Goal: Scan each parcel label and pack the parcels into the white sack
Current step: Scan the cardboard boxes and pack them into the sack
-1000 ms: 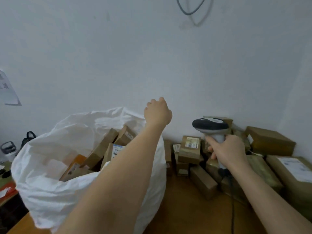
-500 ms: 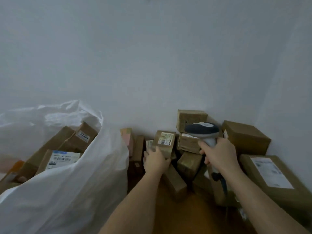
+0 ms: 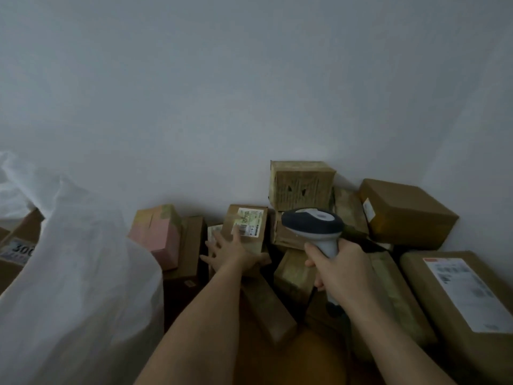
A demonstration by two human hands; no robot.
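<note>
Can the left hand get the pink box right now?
Probably yes. The left hand rests on a labelled box, and the pink box sits just beside it, with nothing on top or between them.

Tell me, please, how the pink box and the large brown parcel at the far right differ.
The pink cardboard box is small and stands beside the white sack; the large brown parcel lies flat at the pile's right edge. The brown parcel shows a big white label; none shows on the pink box. Neither is held.

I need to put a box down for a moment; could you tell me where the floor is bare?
The brown floor is bare between the forearms, bordered by the white sack and the long labelled parcel. Towards the wall, parcels crowd together.
</note>
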